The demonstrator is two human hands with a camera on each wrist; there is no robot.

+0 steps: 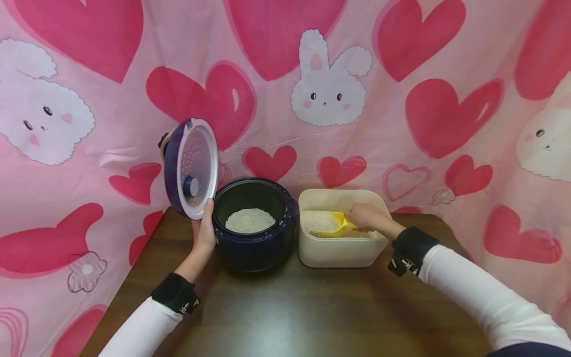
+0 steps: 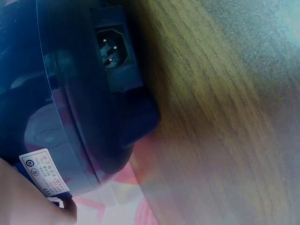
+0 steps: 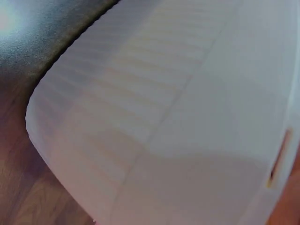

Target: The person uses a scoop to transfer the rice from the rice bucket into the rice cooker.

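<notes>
A dark blue rice cooker (image 1: 254,255) stands with its lid (image 1: 193,168) raised on the left side, showing a white perforated inner face. White rice (image 1: 250,220) lies in the cooker's dark inner pot. My left hand (image 1: 204,230) holds the lid's lower edge near the hinge, thumb on the inner rim; its other fingers are mostly hidden behind. My right hand (image 1: 368,218) grips the handle of a yellow scoop (image 1: 335,225) inside a cream bin (image 1: 336,254). The scoop's bowl sits in the rice at the bin's left part.
Cooker and bin stand side by side at the back of a brown wooden table (image 1: 285,307). A pink cloth (image 1: 276,124) with hearts and rabbits hangs right behind them. On the cooker's side, the left wrist view shows a power socket (image 2: 112,49) and a label (image 2: 45,173).
</notes>
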